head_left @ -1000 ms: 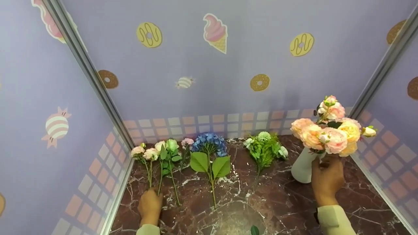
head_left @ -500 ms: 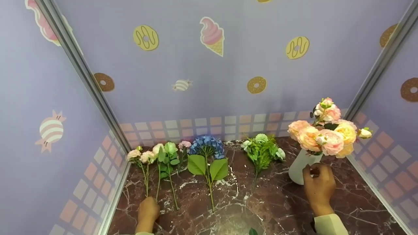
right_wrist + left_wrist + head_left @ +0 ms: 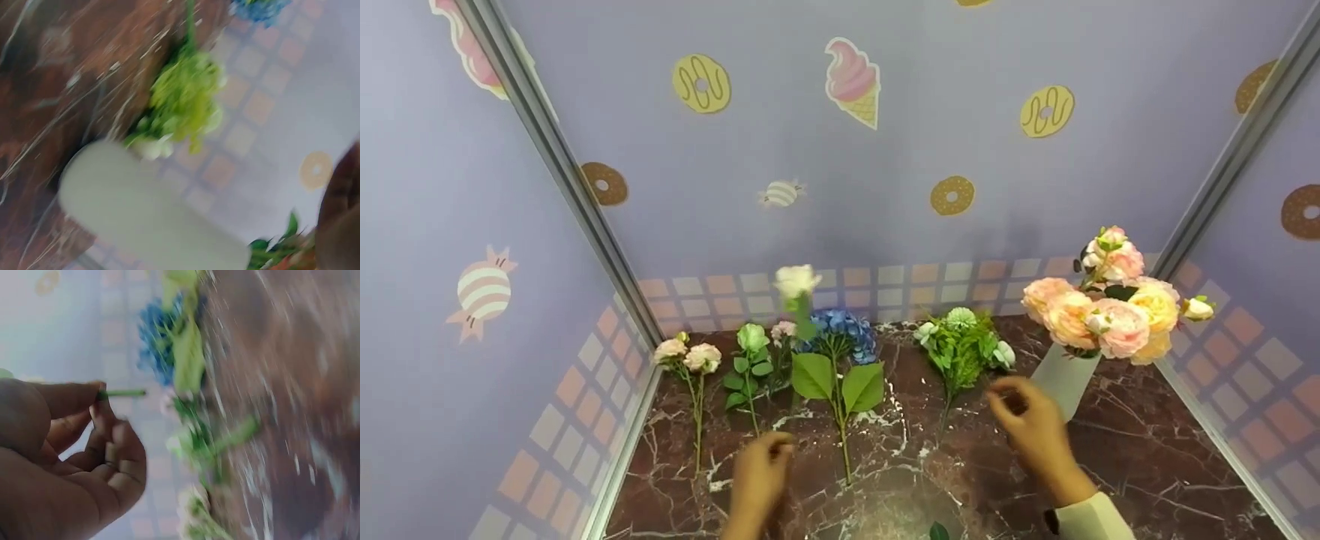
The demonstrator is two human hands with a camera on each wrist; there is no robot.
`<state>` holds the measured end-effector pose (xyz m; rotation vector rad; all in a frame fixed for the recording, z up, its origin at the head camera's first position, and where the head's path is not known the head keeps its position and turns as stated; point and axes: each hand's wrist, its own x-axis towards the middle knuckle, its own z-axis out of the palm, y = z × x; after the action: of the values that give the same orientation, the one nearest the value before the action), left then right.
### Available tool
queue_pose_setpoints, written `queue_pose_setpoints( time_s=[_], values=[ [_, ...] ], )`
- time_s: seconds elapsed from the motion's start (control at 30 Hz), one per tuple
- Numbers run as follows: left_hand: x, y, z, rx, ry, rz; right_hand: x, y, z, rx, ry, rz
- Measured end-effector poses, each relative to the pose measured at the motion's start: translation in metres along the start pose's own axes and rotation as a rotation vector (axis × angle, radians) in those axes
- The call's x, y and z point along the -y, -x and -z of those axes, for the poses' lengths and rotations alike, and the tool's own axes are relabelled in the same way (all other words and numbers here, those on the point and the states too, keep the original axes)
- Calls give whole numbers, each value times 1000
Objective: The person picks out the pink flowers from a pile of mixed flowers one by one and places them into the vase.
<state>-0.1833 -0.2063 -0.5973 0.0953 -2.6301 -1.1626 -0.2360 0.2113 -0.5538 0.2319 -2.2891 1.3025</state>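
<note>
My left hand (image 3: 760,474) pinches the stem of a white rose (image 3: 797,282), lifted so its bloom overlaps the back wall and the blue hydrangea (image 3: 844,334). In the left wrist view a short green stem end (image 3: 128,392) sticks out past the pinching thumb and finger. My right hand (image 3: 1035,431) is just left of the white vase (image 3: 1063,382), its fingers loosely curled around nothing. Large peach and pink blooms (image 3: 1110,319) fill the vase top. The right wrist view shows the vase (image 3: 146,208) blurred and close.
Pink flowers (image 3: 703,358), a pale green rose (image 3: 752,337) and a small pink flower (image 3: 784,331) lie at the left of the marble table (image 3: 900,495). A green bunch with white blooms (image 3: 961,349) lies between hydrangea and vase. One leaf (image 3: 938,531) shows at the front edge.
My left hand has picked the white rose up from the left group and carried it right. My right hand has let go at the vase's flowers and moved down and left.
</note>
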Motion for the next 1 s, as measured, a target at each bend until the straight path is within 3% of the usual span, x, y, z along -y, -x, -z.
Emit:
queue_pose_setpoints(
  time_s=[0.13,0.23,0.4,0.47,0.57,0.7,0.83,0.93,1.0],
  values=[
    [-25,11,-22,95,105,-64,25,0,-16,198,-124,-85],
    [-45,19,-38,157,180,-69,44,-2,-27,282,-218,-87],
    [-73,30,-61,194,260,-94,68,-4,-40,430,-353,-110],
    [-81,34,-67,225,337,-114,72,-2,-44,458,-379,-132],
    [-89,38,-74,268,411,-128,74,1,-46,442,-402,-166],
    [-96,42,-81,313,421,-124,70,5,-43,391,-440,-191],
    [-98,43,-87,343,469,-108,64,7,-37,348,-448,-143],
    [-97,41,-90,318,491,-115,62,7,-27,267,-428,-99],
    [-95,39,-90,280,485,-132,62,5,-15,191,-404,-112]
  ],
)
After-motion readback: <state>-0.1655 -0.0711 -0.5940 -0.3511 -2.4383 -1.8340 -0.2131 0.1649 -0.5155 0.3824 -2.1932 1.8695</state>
